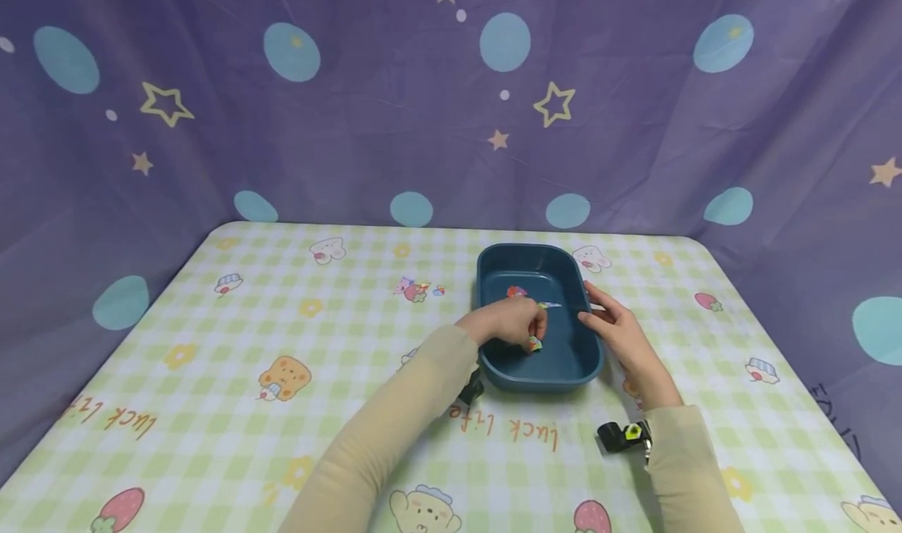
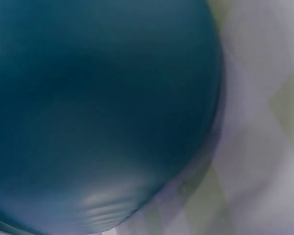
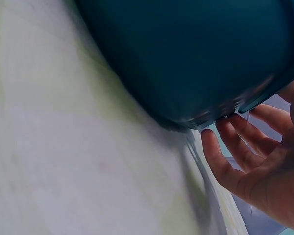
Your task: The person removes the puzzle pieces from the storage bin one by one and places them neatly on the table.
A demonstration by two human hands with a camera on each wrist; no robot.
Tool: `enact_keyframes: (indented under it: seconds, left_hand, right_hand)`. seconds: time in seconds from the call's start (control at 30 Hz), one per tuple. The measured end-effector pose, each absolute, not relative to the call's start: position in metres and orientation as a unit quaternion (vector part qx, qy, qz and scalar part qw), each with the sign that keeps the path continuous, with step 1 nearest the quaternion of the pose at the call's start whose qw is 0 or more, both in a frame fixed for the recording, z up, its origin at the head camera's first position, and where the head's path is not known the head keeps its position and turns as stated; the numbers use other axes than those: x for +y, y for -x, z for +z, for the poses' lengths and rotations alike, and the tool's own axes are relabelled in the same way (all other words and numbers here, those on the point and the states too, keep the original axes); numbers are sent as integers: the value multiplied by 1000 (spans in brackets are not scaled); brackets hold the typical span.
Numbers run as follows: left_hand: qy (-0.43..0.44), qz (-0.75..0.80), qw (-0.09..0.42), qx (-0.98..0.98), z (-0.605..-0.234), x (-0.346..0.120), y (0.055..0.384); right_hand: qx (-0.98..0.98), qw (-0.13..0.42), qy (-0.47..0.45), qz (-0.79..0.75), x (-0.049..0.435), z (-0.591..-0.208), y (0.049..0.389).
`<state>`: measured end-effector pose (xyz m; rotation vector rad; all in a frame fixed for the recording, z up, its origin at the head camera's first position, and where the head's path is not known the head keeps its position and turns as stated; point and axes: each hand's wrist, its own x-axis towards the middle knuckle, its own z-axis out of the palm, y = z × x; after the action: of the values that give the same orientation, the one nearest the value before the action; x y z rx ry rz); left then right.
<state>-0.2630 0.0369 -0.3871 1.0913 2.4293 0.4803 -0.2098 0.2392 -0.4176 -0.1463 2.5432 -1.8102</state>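
Observation:
A dark teal plastic basin point(image 1: 539, 383) with rounded corners stands on the table. My left hand point(image 1: 509, 320) reaches down inside it with curled fingers, pinching a small colourful piece point(image 1: 535, 344) at the fingertips; what exactly the piece is cannot be made out. Beyond that hand, a red piece point(image 1: 517, 291) and a pale pointed piece point(image 1: 550, 305) lie in the basin. My right hand point(image 1: 627, 337) holds the basin's right rim, thumb on the inner side and fingers outside. In the right wrist view, its fingers point(image 3: 238, 142) touch the basin's outer wall. Only the basin's outside fills the left wrist view.
A green-and-white checked cloth point(image 1: 232, 439) with printed cartoons covers the table. Black wrist devices show under the left forearm and beside the right sleeve point(image 1: 680, 447). A purple curtain point(image 1: 395, 87) with stars hangs behind and at both sides.

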Motion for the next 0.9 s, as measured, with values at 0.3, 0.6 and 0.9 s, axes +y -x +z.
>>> enact_keyframes:
  seconds: [0.3,0.6,0.9]
  left_hand:
    - [-396,243,180,867,-386,32,267]
    - [-378,298,152,863,-377,25,266]
    - [-344,372,134,851,-369,10,267]
  right_hand:
    - [813,28,28,-581,240,-417,212]
    - [816,26,32,-576,239,-415,212]
    - [814,28,34,-579,239,-414,211]
